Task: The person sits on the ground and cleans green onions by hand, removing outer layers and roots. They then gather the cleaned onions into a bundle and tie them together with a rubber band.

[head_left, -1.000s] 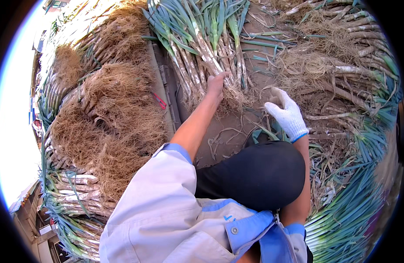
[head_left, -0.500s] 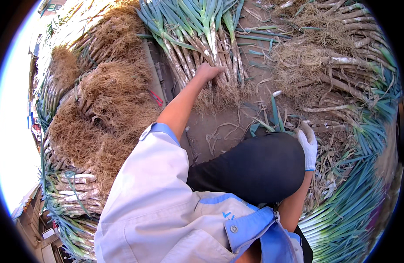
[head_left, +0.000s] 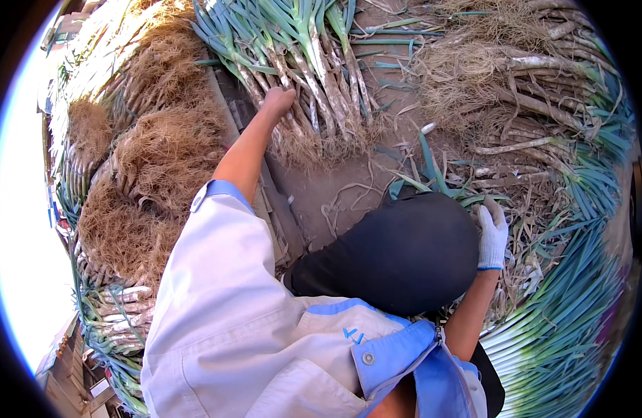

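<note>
The bare left hand [head_left: 277, 101] reaches out along a straight arm and rests on the bunch of green onions [head_left: 303, 66] lying on the dirt ground [head_left: 335, 188], its fingers curled down over the pale stalks just above their tangled roots; whether it fully grips a stalk cannot be told, since the palm faces away. This bunch lies ahead of the person's dark-trousered knee [head_left: 397, 251], roots pointing toward the knee and green leaves fanning away from it. The right hand [head_left: 492, 233], in a white glove with a blue cuff, sits just beside the knee on its right, fingers together and bent slightly, holding nothing that can be seen and lying against the loose leaves and trimmings there. To the right of the knee, a heap of muddy, rooty onions [head_left: 530, 90] spreads out, with long blue-green leaves [head_left: 571, 306] sweeping down behind the gloved hand. To the left of the knee, beyond the light grey sleeve [head_left: 216, 306], stacked bundles show their brown root masses [head_left: 153, 160].
</note>
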Demonstrator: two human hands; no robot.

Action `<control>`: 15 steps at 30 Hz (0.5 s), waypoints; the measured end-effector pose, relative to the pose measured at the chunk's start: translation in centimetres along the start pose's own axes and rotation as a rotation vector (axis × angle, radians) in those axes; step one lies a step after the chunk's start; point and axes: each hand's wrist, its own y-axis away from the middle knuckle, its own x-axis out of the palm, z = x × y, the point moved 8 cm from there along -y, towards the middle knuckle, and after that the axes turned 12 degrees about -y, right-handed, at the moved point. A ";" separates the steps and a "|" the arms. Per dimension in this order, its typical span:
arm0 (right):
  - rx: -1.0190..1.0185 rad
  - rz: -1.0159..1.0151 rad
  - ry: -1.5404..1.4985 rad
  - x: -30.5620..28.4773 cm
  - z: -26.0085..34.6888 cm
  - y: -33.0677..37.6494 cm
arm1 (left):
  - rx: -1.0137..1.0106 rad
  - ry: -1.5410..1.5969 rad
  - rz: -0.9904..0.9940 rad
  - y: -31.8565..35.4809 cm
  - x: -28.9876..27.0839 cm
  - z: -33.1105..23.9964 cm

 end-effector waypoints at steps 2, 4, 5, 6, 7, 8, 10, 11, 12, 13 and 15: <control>-0.015 -0.044 -0.004 -1.3 0.0 0.0 | 0.098 -0.120 0.065 1.4 1.2 -5.2; -0.019 -0.047 -0.010 -1.3 0.2 0.2 | 0.256 -0.331 0.029 2.7 0.0 -8.0; -0.017 -0.066 0.003 -2.1 0.5 0.4 | 0.235 -0.378 -0.004 3.7 -0.4 -10.1; -0.014 -0.092 0.012 -3.1 0.5 0.5 | 0.222 -0.428 -0.035 4.7 -1.0 -12.6; -0.027 -0.106 -0.048 -3.8 0.7 0.7 | 0.181 -0.443 -0.167 6.4 -3.1 -15.0; -0.048 -0.104 -0.045 -4.5 0.7 0.4 | 0.214 -0.461 -0.317 6.5 -4.0 -16.7; -0.069 -0.134 -0.003 -5.5 1.0 0.3 | 0.351 -0.488 -0.315 7.5 -2.8 -19.4; -0.074 -0.133 0.038 -3.9 1.4 0.2 | 0.347 -0.497 -0.123 6.1 -1.3 -17.1; -0.087 -0.115 0.047 -3.4 1.6 -0.1 | 0.450 -0.385 -0.083 5.9 0.0 -16.0; -0.090 -0.117 -0.021 -2.9 1.8 -0.4 | 0.341 -0.455 -0.080 3.8 0.5 -13.0; -0.183 -0.195 0.013 -5.4 1.6 -1.2 | 0.414 -0.318 -0.155 3.4 1.2 -13.4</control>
